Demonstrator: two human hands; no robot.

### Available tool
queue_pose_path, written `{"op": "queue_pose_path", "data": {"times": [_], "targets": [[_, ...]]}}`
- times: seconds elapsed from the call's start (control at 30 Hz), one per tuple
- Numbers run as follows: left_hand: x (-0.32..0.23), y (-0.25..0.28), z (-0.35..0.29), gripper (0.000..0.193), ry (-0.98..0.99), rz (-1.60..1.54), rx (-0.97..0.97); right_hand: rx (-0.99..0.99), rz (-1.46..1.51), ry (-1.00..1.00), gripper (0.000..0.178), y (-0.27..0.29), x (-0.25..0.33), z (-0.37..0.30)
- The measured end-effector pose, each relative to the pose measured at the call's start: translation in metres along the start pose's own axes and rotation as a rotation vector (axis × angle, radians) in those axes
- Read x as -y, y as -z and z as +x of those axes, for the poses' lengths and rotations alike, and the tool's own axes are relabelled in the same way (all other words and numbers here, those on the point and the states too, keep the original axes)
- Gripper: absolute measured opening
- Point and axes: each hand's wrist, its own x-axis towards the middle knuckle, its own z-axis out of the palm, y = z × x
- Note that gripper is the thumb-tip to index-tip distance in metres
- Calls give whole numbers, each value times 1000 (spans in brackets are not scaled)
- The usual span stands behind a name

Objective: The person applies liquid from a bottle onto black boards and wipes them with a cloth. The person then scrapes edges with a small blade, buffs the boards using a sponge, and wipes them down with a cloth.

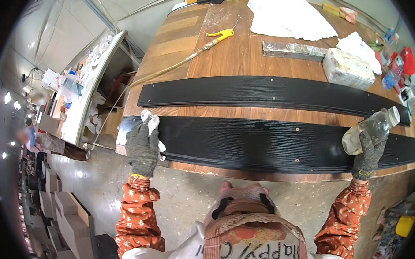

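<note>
Two long black boards with wood grain lie side by side on the wooden table. The near black board (227,142) runs along the table's front edge, and the far black board (215,92) lies behind it. My left hand (142,147), in a dark grey knit glove, is closed on a crumpled white cloth (149,119) at the near board's left end. My right hand (371,151), gloved alike, is wrapped round a clear plastic bottle (365,133) with a white cap. The bottle is tilted over the near board's right part, with some liquid inside.
A yellow air blow gun (221,34) with its hose lies on the table (175,42). Farther right are a white sheet (288,19), a dirty metal bar (292,50) and a white wrapped block (347,68). Several bottles crowd the right edge. A cluttered side bench (94,74) stands at left.
</note>
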Motion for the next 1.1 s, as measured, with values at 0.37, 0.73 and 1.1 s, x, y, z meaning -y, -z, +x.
{"op": "queue_pose_path", "data": {"times": [0.37, 0.73, 1.1], "targets": [[-52, -1, 16, 31, -15, -220, 238, 108, -63, 129, 73, 6, 13, 1], [-173, -13, -8, 45, -387, -153, 167, 113, -403, 316, 41, 54, -61, 14], [-11, -14, 22, 50, 76, 387, 256, 423, 145, 77, 26, 42, -44, 24]]}}
